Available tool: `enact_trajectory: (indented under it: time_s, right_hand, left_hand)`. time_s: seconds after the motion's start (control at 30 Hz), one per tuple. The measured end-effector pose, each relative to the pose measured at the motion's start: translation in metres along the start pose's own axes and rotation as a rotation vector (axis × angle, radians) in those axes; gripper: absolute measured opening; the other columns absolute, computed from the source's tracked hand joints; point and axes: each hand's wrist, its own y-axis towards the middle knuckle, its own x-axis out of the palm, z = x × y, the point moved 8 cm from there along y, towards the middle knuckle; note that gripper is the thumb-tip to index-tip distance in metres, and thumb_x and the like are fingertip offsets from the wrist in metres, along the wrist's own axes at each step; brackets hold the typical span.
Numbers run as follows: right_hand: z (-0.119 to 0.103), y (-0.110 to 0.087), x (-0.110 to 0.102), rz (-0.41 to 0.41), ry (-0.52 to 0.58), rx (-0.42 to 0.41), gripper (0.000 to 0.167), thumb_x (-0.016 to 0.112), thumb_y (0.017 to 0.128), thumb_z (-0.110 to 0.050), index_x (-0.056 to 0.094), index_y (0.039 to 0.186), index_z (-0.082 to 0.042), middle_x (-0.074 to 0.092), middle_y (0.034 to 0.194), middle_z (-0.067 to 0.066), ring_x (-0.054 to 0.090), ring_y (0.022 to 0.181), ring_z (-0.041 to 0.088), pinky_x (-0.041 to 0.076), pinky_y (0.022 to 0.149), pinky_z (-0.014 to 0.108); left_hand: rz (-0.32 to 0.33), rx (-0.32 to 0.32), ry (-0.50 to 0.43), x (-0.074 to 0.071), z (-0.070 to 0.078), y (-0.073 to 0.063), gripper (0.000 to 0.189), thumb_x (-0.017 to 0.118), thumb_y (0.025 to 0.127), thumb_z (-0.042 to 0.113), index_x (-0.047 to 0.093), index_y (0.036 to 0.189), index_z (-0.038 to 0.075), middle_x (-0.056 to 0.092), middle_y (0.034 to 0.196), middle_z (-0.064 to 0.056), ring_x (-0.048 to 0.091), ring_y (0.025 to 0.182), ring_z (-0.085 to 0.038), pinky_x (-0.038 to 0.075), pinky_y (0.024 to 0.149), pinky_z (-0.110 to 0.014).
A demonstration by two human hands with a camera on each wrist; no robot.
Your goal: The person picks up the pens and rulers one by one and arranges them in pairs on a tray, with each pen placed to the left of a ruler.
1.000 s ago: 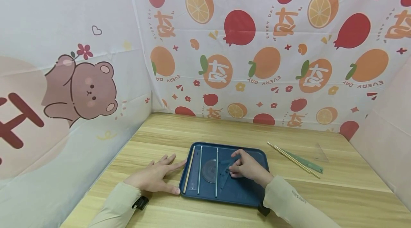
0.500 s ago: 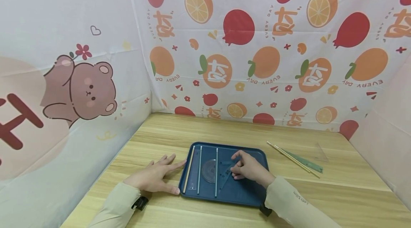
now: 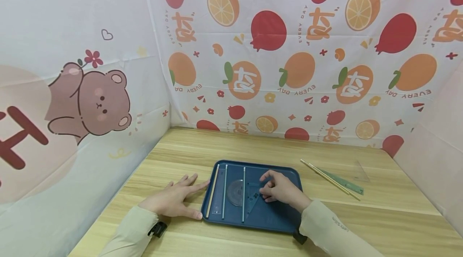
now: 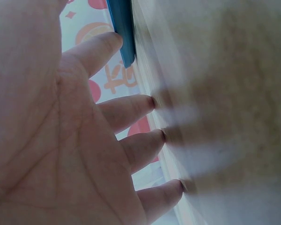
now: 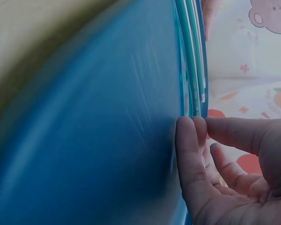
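Note:
A blue tray (image 3: 273, 221) lies on the table under my right hand (image 3: 283, 190). Its bunched fingertips pinch the right edge of a see-through set square (image 3: 252, 202) on the tray floor. Left of that lie a green pencil (image 3: 244, 210), a round-edged clear protractor (image 3: 235, 193), a second green pencil (image 3: 224, 192), a clear ruler (image 3: 218, 194) and a yellow pencil (image 3: 212, 192), side by side. My left hand (image 3: 173, 198) rests on the table with spread fingers, thumb and index tips at the tray's left rim (image 4: 124, 33).
Right of the tray, two wooden pencils (image 3: 327, 177) lie beside a green ruler (image 3: 343, 183), and a clear triangular piece (image 3: 361, 171) is next to them. Printed cloth (image 3: 267, 68) walls in the table at the back and sides.
The set square has turned and straightened beside the green pencil, its slanted edge now facing right. My right hand shifts slightly with it. The left hand stays in place.

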Motion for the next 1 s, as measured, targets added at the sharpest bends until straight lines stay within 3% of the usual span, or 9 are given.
enact_trajectory:
  time_s: [1.0]
  right_hand:
    - [0.001,-0.01,-0.02,-0.031,-0.019,-0.051,0.033,0.073,0.103,-0.015,0.061,0.128,0.002,0.066,0.094,0.009,0.072,0.087,0.019,0.068,0.08,0.041]
  left_hand:
    - [0.002,0.004,0.015,0.0,0.002,0.001,0.103,0.083,0.081,0.07,0.04,0.167,0.035,0.024,0.175,-0.029,0.017,0.161,-0.06,0.012,0.116,-0.09]
